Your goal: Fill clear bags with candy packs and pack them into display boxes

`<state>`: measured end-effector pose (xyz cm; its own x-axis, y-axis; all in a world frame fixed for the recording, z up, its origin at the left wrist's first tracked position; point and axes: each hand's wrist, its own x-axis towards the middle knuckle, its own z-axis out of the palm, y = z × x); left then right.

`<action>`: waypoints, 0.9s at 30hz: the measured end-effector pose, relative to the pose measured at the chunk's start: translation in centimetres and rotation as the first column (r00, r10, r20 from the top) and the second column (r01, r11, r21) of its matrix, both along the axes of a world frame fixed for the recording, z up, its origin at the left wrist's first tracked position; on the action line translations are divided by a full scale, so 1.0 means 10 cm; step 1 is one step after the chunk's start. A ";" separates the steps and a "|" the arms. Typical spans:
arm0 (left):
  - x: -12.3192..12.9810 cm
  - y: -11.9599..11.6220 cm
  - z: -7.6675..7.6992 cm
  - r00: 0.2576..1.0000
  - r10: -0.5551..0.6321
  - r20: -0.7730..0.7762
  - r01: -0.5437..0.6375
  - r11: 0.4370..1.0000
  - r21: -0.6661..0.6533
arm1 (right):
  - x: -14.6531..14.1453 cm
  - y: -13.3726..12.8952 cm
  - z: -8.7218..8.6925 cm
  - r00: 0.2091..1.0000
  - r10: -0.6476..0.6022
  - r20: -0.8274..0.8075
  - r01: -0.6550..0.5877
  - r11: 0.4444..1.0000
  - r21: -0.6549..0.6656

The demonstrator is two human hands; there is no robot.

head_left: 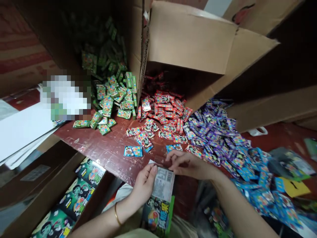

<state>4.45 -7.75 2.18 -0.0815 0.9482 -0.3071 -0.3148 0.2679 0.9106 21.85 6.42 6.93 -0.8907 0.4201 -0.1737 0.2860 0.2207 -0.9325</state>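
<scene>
My left hand [146,180] grips a printed candy package [156,215], thumb on its grey panel [162,185] with a barcode. Its lower part is black and green with colourful candy pictures. My right hand [187,163] is at the package's top right corner, fingers bent and thumb side against the edge; the exact hold is partly hidden. Just beyond my hands lie small blue packets [133,151] and red packets [143,138] on the dark red table [104,145].
Green packets [107,105] spill from a cardboard box [136,39] at left. Purple packets [210,129] and more blue packets [262,185] heap up at right. An open carton [66,168] at lower left holds printed packages [76,198]. White sheets [22,132] lie at far left.
</scene>
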 end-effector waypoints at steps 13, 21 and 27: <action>-0.57 -0.15 -0.11 0.861 0.507 0.048 -0.497 0.857 -0.134 | -1.24 0.39 -0.21 0.998 0.010 -0.056 -0.012 0.999 -0.034; -1.33 -0.23 -0.08 0.396 0.917 -0.047 -0.903 0.379 -0.202 | -3.08 0.31 -0.73 0.854 -0.516 -0.072 0.519 0.830 0.205; -1.40 -0.38 -0.07 0.367 0.927 -0.074 -0.902 0.335 -0.272 | -3.52 0.38 -0.57 0.700 -0.710 -0.077 0.712 0.685 0.156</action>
